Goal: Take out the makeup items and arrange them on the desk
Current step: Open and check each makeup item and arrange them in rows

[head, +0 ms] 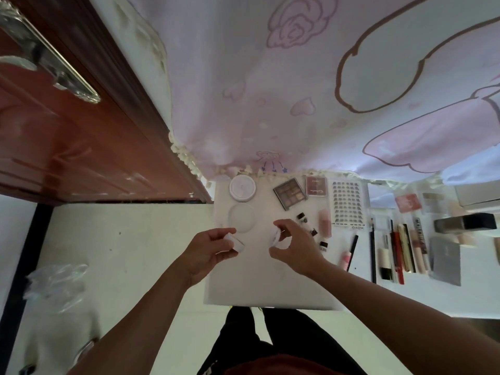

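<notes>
Both hands are up over the white desk (270, 288): the left hand (208, 253) is curled around a small white jar (236, 242), and the right hand (296, 249) pinches its round white lid (276, 236) between thumb and fingers, the two pieces apart. Beyond them a round white compact (242, 188) sits at the desk's far edge, an eyeshadow palette (290, 194) beside it, then a lash card (348, 203), with pencils and tubes (397, 250) lined up to the right.
</notes>
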Tool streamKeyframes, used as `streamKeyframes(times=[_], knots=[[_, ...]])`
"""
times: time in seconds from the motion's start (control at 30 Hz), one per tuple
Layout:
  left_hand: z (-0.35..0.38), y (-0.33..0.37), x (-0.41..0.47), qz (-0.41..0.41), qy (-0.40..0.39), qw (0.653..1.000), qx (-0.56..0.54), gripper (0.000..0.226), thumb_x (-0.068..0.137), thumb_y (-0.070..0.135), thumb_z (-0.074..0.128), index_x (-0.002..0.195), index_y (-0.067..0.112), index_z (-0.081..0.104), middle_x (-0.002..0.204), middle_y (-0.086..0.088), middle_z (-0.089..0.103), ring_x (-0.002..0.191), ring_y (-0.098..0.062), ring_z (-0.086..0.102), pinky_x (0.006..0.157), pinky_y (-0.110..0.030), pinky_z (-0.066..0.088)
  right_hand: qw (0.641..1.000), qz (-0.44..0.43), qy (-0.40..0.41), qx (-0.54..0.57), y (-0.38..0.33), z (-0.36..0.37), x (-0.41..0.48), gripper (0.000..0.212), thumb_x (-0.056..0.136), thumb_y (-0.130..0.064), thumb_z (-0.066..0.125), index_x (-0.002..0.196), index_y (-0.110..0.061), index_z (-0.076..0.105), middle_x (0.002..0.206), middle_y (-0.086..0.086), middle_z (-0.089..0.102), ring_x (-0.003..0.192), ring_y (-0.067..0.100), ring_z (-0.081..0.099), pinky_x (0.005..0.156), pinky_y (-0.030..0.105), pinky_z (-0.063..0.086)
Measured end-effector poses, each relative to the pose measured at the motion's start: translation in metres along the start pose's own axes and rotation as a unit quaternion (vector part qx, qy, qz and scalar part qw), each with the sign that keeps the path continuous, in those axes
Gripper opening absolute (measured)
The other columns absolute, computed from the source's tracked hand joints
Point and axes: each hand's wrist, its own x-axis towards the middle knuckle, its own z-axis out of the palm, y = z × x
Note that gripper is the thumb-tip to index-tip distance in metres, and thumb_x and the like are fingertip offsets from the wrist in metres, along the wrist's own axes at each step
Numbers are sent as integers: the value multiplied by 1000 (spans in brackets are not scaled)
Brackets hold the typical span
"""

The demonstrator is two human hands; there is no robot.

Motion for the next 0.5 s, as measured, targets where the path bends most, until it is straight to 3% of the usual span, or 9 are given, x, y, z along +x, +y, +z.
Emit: streamKeyframes(times=[0.17,0.3,0.4,0.5], knots=[[4,-36,10,74,120,978,153,37,72,0,79,105,15,69,99,-13,71,90,-18,67,83,-27,55,1000,5,-11,-13,14,23,2,61,72,-19,82,128,-14,59,110,-1,61,95,10,57,84,15,39],[8,-63,17,146,188,941,239,52,62,14,83,110,14,65,101,0,69,92,-10,67,80,-22,55,1000,0,-12,-10,18,39,8,57,75,-18,81,127,-15,58,118,-1,62,99,7,53,81,10,32],[6,-76,22,233,210,894,321,50,65,5,82,110,14,62,103,4,63,91,-8,63,80,-13,50,1000,-1,-13,-20,18,48,12,58,75,-22,81,128,-20,56,120,-7,58,104,8,53,84,19,37],[3,-81,24,287,205,845,403,49,64,6,79,109,13,61,104,7,59,93,-12,56,81,-20,46,998,-10,-11,-61,21,53,13,57,75,-28,81,126,-26,56,122,-10,51,108,10,53,86,30,47]])
